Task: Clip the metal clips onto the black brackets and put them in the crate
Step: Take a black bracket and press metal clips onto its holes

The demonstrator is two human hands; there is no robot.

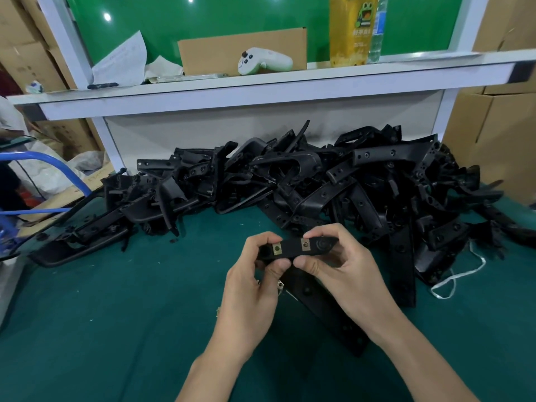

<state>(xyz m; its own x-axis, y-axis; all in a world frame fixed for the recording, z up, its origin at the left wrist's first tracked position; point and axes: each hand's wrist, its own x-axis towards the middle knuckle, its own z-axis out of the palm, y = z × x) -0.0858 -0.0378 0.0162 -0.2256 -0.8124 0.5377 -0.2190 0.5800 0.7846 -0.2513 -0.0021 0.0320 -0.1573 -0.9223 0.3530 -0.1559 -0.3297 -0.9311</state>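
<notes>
A short black bracket (pixel 291 249) is held level above the green table, between both hands. Two brass-coloured metal clips sit on it: one (pixel 277 249) near its left end, one (pixel 305 244) near its middle. My left hand (pixel 255 281) grips the bracket's left end, thumb under it. My right hand (pixel 345 268) pinches the right part, forefinger on top by the second clip, thumb below. Another metal clip (pixel 280 285) peeks out under my left hand. A big heap of black brackets (pixel 290 181) lies behind. No crate is in view.
A long black bracket (pixel 324 309) lies on the green table (pixel 116 314) under my hands. A white string (pixel 455 278) lies at the right. Above the heap runs a white shelf (pixel 261 88) with a game controller, cardboard and bottles. A blue frame (pixel 58 169) stands left; cardboard boxes stand right.
</notes>
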